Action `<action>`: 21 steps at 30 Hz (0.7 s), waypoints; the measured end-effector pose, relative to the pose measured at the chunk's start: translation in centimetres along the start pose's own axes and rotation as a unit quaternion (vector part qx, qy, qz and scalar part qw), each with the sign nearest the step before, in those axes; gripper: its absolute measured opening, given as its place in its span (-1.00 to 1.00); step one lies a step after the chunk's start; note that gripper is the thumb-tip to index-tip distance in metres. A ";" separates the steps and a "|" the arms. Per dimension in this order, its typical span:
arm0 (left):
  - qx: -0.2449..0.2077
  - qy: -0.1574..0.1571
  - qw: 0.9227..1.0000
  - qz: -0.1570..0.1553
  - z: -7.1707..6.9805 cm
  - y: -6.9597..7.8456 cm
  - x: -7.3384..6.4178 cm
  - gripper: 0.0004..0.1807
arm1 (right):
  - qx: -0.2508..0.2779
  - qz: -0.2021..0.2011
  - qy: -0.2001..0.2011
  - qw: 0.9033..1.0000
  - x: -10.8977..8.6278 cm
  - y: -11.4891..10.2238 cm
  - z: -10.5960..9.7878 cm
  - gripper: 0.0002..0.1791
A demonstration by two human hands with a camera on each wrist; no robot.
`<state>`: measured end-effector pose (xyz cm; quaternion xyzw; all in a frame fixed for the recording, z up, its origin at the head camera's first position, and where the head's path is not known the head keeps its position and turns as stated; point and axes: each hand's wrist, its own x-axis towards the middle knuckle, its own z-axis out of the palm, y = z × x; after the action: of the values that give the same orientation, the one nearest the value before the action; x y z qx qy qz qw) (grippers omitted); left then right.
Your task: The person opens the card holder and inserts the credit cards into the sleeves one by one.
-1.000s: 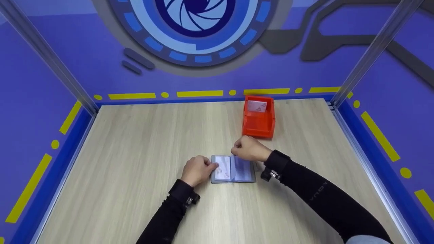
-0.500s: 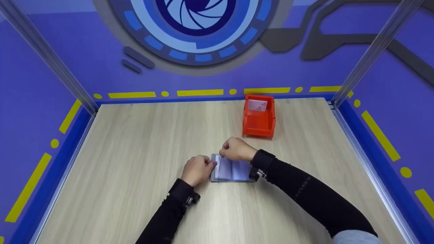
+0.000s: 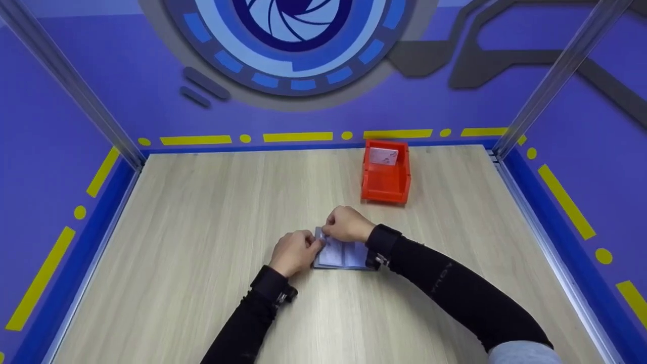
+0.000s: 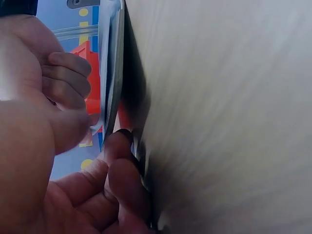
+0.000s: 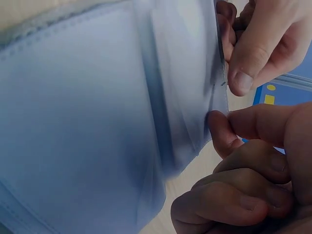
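An opened card album [image 3: 343,255] with clear plastic sleeves and a grey cover lies in front of the person. My left hand [image 3: 294,251] holds its left edge, thumb above and fingers at the cover's edge. My right hand [image 3: 349,224] reaches over the album's upper part and pinches a page's outer edge near the left thumb. The right wrist view shows the clear page [image 5: 187,73] bent up toward the right hand's thumb and finger. In the left wrist view the album [image 4: 113,63] stands edge-on, the left fingers [image 4: 127,183] at its cover edge.
A red open bin [image 3: 385,193] stands behind the right hand, with a pink-white patterned card [image 3: 383,156] leaning at its back. The wooden tabletop [image 3: 217,202] is bordered by blue panels [image 3: 101,91] and metal posts.
My right hand has moved left across the album, bringing a clear page over from the right side onto the left. The left hand keeps its hold at the left edge.
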<state>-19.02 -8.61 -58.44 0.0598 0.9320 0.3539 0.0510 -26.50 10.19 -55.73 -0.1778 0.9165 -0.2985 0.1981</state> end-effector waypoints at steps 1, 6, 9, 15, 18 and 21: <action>-0.002 0.000 1.000 0.000 0.0 0.0 0.0 -0.63 | 0.001 0.001 -0.001 1.000 0.0 0.0 0.0 -0.50; -0.003 0.001 1.000 -0.003 0.1 -0.2 0.0 -0.62 | -0.003 -0.006 -0.006 1.000 -0.2 0.0 0.0 -0.52; -0.001 0.000 1.000 -0.004 0.2 -0.2 0.0 -0.62 | -0.009 -0.022 -0.005 1.000 -0.7 0.0 -0.2 -0.58; 0.006 -0.003 1.000 -0.005 0.2 0.0 0.1 -0.64 | -0.012 -0.044 0.020 0.999 -1.9 -0.4 -1.9 -0.73; 0.008 0.001 1.000 -0.007 0.2 0.0 0.0 -0.67 | -0.003 -0.047 0.038 0.998 -2.5 -0.7 -3.6 -0.73; 0.007 0.004 1.000 -0.015 0.2 -0.1 0.0 -0.67 | -0.003 -0.056 0.064 0.996 -2.8 -0.8 -5.5 -0.73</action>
<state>-18.98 -8.50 -58.64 0.0450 0.9355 0.3467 0.0517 -26.50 13.42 -50.41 -0.2096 0.9170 -0.3168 0.1217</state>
